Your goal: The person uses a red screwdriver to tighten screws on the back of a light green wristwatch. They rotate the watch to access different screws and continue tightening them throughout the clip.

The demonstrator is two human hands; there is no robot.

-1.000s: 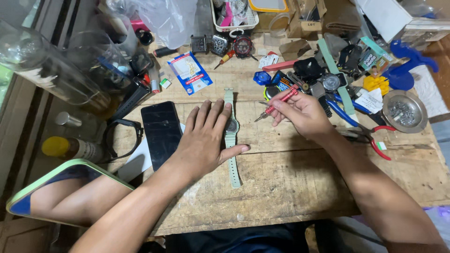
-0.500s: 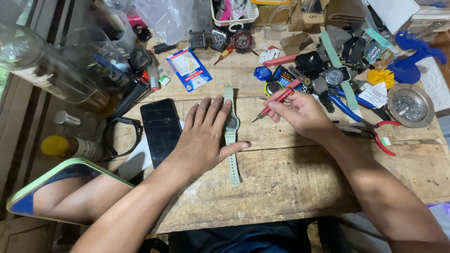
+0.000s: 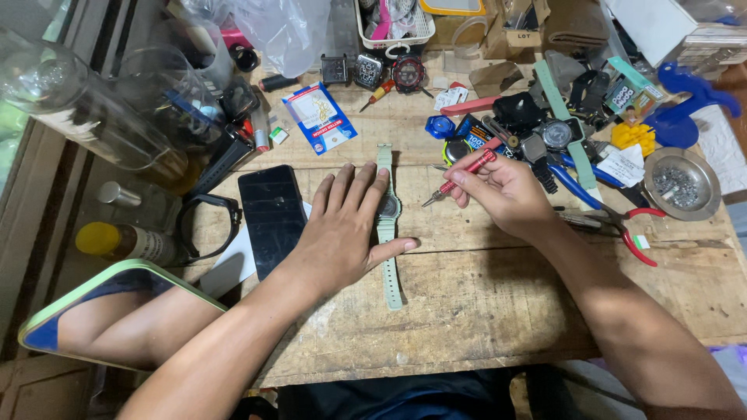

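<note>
Pinning pale green wristwatch [image 3: 387, 225] with flat, open left hand [image 3: 346, 229] | right hand [image 3: 506, 194] fingers pinch red screwdriver [image 3: 461, 174] | advice: keep tip vertical, press lightly.

The workbench [image 3: 482, 311] is bare wood, rough, scratched and stained. The watch [image 3: 387, 218] has a matt, pale green strap that looks like rubber or soft plastic. The screwdriver [image 3: 467, 172] has a red plastic handle and a thin metal shaft. The phone [image 3: 271, 218] is glossy black glass (it catches reflections). The bowl [image 3: 675, 183] is dull metal, and the pliers [image 3: 622, 225] have smooth red plastic grips.
</note>
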